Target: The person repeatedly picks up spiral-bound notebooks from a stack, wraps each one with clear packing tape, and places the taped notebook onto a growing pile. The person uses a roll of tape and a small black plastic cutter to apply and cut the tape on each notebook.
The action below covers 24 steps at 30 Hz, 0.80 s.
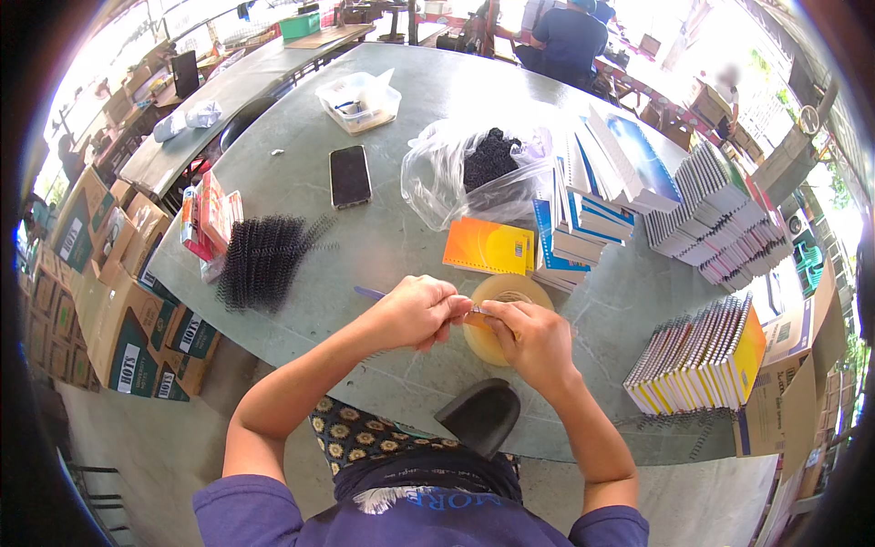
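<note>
My left hand (417, 313) and my right hand (530, 339) meet above the table, thumbs and fingers pinched together. Between the fingertips is a small, thin thing, too small to make out. A slim purple-blue piece (369, 293) sticks out beyond my left hand; I cannot tell whether that hand holds it. Under and behind my right hand lies a wide yellowish roll of clear tape (480, 342), partly covered by the fingers. Just beyond the roll rests an orange-and-yellow notebook (488, 246).
Black spiral coils (264, 263) lie left, beside small red-and-orange boxes (214, 217). Farther off are a phone (350, 177), a white tub (358, 102) and a plastic bag (428, 178) of black coils. Notebook stacks (697, 356) line the right. A dark rounded slipper-like shape (480, 417) is near me.
</note>
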{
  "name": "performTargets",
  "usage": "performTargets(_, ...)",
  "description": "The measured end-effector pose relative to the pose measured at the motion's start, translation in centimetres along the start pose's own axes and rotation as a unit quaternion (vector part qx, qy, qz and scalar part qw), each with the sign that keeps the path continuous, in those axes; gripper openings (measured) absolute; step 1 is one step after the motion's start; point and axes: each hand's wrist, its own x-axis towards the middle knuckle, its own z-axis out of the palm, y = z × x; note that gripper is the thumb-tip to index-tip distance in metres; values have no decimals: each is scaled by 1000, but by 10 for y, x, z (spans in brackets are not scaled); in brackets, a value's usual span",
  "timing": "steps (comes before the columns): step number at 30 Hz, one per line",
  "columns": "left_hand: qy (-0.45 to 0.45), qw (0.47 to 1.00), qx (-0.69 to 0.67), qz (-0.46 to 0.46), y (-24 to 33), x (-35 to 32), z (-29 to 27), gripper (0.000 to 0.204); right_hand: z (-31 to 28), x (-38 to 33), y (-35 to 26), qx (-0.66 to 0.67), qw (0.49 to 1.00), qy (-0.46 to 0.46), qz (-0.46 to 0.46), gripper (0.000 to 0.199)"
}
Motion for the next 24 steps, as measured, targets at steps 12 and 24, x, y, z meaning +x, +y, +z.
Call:
performTargets(12, 370, 773, 327, 398, -28, 16, 32, 28, -15, 4, 8, -53, 991, -52, 109, 16)
performTargets(24, 452, 784, 133, 404, -8, -23, 37, 32, -1, -31, 58, 475, 849, 106, 206, 19)
